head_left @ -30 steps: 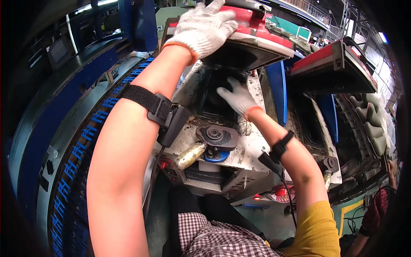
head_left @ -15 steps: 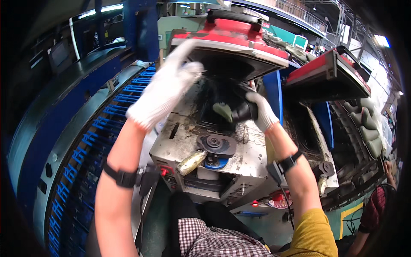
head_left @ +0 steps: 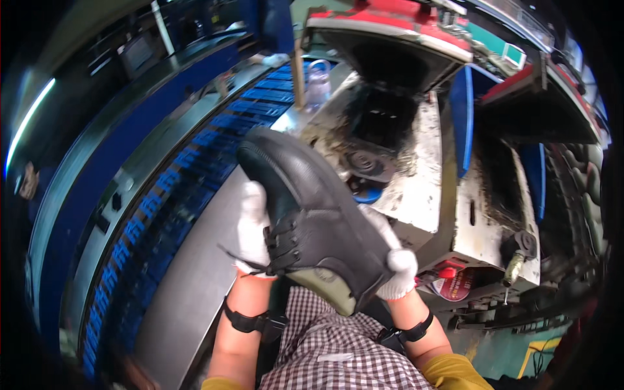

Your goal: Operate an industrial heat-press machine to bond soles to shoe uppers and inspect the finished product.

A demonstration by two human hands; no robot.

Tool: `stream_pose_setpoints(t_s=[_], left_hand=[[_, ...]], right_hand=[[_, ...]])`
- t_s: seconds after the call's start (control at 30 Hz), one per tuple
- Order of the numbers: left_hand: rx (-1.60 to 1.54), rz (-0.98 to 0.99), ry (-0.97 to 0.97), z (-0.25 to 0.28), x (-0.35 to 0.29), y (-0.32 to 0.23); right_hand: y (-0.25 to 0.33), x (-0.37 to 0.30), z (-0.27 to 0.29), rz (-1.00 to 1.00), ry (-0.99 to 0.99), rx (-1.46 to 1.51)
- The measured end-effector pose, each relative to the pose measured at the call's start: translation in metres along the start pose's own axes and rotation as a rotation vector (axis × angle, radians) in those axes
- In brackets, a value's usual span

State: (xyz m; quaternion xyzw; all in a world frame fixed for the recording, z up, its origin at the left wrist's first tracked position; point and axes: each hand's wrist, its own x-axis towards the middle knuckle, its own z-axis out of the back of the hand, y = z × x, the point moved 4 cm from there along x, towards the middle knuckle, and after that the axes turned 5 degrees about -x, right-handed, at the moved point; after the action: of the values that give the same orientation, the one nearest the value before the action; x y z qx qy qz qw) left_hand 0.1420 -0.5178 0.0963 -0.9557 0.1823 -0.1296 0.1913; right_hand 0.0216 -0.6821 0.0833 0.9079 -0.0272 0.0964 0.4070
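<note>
A black leather lace-up shoe (head_left: 325, 205) is held tilted in front of me, its toe toward the upper left and its heel toward the lower right. From its ankle opening sticks out an olive-green shoe last (head_left: 325, 286). White-gloved, my left hand (head_left: 252, 227) grips the shoe beside the laces, with a loose lace end hanging near the wrist. My right hand (head_left: 398, 263), gloved too, is closed around the heel. The shoe hides part of the fingers of both hands.
Beyond the shoe stands a worn press machine (head_left: 416, 188) with its red lid (head_left: 396, 29) raised. A second such machine (head_left: 491, 214) is at the right. At my left runs a conveyor with blue rollers (head_left: 188, 169); a clear bottle (head_left: 318, 84) stands near its far end.
The shoe has come out of the press toward my body in my right hand. My left hand has dropped from the raised lid and taken hold of the shoe. My view has shifted left.
</note>
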Motion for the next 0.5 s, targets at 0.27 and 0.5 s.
stream_pose_setpoints(t_s=[0.27, 0.5], left_hand=[[0.244, -0.099, -0.410, 0.058, -0.075, -0.023], [0.297, -0.109, -0.432, 0.112, -0.086, -0.015]], right_hand=[[-0.126, -0.023, 0.027, -0.498, 0.088, 0.130], [-0.224, -0.049, 0.078, -0.744, -0.097, 0.592]])
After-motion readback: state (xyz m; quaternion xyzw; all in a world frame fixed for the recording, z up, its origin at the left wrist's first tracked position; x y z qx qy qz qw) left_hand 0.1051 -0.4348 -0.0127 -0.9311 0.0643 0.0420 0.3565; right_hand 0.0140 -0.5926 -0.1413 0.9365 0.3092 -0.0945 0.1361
